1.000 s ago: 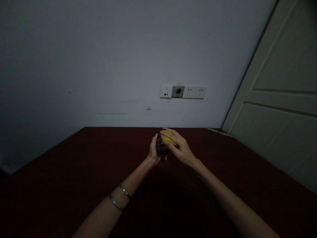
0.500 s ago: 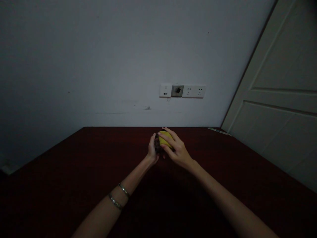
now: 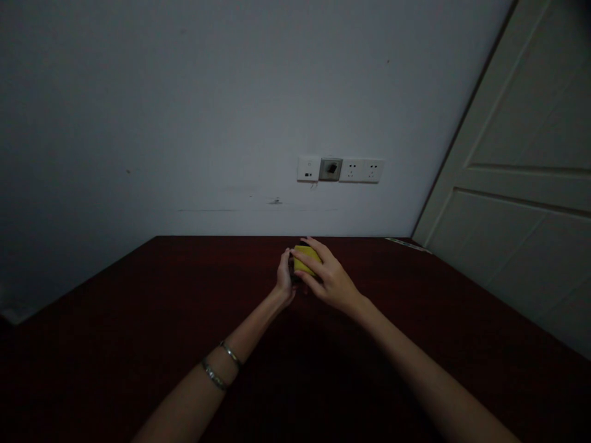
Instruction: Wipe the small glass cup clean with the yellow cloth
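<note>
My left hand (image 3: 285, 278) is wrapped around the left side of a small dark brown object (image 3: 291, 263). Its kind cannot be made out, as fingers and shade cover most of it. Against its right side, my right hand (image 3: 336, 280) presses a yellow sponge-like pad (image 3: 305, 259), with the fingers bent over the top and the thumb below. Both hands meet just above the far part of a dark red table (image 3: 207, 277). Two metal bangles (image 3: 221, 366) circle my left forearm.
Behind the table rises a pale wall (image 3: 207, 123) with a row of sockets and switches (image 3: 341, 169). A panelled door (image 3: 521, 184) stands on the right. A thin printed strip (image 3: 409, 244) lies at the table's far right edge. The light is dim.
My right hand and the yellow pad have shifted slightly left, covering more of the dark brown object. My left hand stays almost in place.
</note>
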A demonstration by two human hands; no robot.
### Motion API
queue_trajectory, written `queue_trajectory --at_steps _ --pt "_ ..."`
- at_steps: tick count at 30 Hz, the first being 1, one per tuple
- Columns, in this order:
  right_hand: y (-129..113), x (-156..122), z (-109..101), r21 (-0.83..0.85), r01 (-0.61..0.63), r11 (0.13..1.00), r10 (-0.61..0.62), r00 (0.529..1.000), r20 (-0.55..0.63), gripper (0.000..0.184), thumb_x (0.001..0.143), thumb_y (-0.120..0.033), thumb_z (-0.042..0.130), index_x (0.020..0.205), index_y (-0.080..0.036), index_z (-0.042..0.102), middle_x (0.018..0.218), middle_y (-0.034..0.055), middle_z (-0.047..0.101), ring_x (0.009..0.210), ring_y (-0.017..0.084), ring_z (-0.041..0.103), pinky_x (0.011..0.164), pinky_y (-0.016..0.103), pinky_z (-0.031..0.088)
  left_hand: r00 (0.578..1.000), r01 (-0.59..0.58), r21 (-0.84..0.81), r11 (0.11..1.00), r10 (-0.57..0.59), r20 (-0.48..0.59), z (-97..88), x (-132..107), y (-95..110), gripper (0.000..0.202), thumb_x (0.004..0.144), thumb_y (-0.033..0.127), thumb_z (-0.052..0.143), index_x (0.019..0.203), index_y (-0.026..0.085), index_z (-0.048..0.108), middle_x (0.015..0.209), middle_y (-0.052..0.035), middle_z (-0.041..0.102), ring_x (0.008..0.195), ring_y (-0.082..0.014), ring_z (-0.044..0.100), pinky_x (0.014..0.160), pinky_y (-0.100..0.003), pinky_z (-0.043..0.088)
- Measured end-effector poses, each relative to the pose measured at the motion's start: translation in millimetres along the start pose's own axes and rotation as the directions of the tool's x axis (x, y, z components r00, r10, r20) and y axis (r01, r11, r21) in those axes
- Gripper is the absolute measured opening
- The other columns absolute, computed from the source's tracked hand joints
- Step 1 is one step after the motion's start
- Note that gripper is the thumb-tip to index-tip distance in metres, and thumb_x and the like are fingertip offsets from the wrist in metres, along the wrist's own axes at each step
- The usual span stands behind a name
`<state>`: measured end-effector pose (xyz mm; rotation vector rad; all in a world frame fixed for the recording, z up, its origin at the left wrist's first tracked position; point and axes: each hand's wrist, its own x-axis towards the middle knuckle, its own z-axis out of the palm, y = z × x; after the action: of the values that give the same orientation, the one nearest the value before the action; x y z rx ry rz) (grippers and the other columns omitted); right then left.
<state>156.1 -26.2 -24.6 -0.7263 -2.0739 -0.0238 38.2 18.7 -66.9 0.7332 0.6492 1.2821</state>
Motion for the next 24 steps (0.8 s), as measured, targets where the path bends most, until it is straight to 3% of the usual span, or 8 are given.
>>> queue_trajectory --at_steps 3,8,10,15,18,20,24 --pt "3 0 2 0.015 -0.008 1.000 0.008 1.000 -0.008 0.041 0.085 -0.031 0.054 0.126 -0.027 0.053 0.137 0.0104 0.042 0.130 0.026 0.036 0.104 0.047 0.035 1.000 0.011 0.010 1.000 -0.011 0.002 -1.0 0 0 0.046 0.084 0.054 0.037 0.076 0.013 0.059 0.049 -0.0008 0.056 0.031 -0.0104 0.048 0.027 -0.019 0.034" --pt "6 4 11 0.277 -0.252 0.927 0.298 0.944 -0.141 0.035 0.088 -0.032 0.049 0.122 -0.025 0.056 0.121 0.0087 0.057 0.114 0.021 0.053 0.100 0.040 0.041 0.997 0.045 0.043 0.998 -0.047 0.057 -0.9 -3 2 0.049 0.084 0.053 0.035 0.070 0.012 0.058 0.047 -0.0016 0.055 0.030 -0.0131 0.048 0.023 -0.022 0.033" --pt "5 4 12 0.323 -0.288 0.901 0.348 0.926 -0.147 0.034 0.089 -0.033 0.048 0.120 -0.024 0.058 0.119 0.0083 0.059 0.111 0.020 0.055 0.099 0.039 0.042 0.997 0.047 0.033 0.998 -0.049 0.063 -0.8 -3 1 0.048 0.083 0.053 0.037 0.071 0.012 0.058 0.048 -0.0021 0.056 0.031 -0.0136 0.049 0.024 -0.022 0.034" --pt "2 1 6 0.121 -0.143 0.982 0.153 0.985 -0.081 0.039 0.086 -0.030 0.053 0.124 -0.027 0.054 0.132 0.0090 0.048 0.125 0.023 0.043 0.103 0.043 0.037 0.999 0.035 0.027 0.999 -0.035 -0.012 -0.7 -2 -1 0.048 0.082 0.054 0.038 0.077 0.012 0.060 0.048 -0.0016 0.056 0.029 -0.0127 0.047 0.023 -0.021 0.031" --pt "1 0 4 0.059 -0.066 0.996 0.069 0.997 -0.043 0.040 0.084 -0.031 0.056 0.124 -0.028 0.055 0.138 0.0092 0.042 0.129 0.026 0.037 0.105 0.045 0.034 0.998 0.045 0.047 0.998 -0.043 -0.042 0.1 -2 1 0.047 0.083 0.054 0.036 0.078 0.013 0.059 0.050 -0.0015 0.056 0.031 -0.0131 0.049 0.023 -0.021 0.032" --pt "2 1 5 0.115 -0.100 0.988 0.108 0.992 -0.066 0.039 0.084 -0.032 0.054 0.123 -0.028 0.055 0.135 0.0090 0.046 0.127 0.025 0.041 0.104 0.044 0.036 0.999 0.050 0.049 0.998 -0.049 -0.017 0.8 -3 3 0.048 0.083 0.054 0.036 0.078 0.013 0.059 0.049 -0.0018 0.057 0.031 -0.0131 0.049 0.024 -0.020 0.033" --pt "6 5 10 0.351 -0.258 0.900 0.320 0.939 -0.129 0.036 0.088 -0.034 0.048 0.122 -0.025 0.056 0.123 0.0077 0.057 0.116 0.020 0.052 0.102 0.040 0.039 0.991 0.102 0.018 0.995 -0.103 0.088 0.7 -5 4 0.049 0.084 0.053 0.035 0.070 0.012 0.057 0.044 -0.0008 0.054 0.024 -0.0100 0.039 0.023 -0.022 0.033"
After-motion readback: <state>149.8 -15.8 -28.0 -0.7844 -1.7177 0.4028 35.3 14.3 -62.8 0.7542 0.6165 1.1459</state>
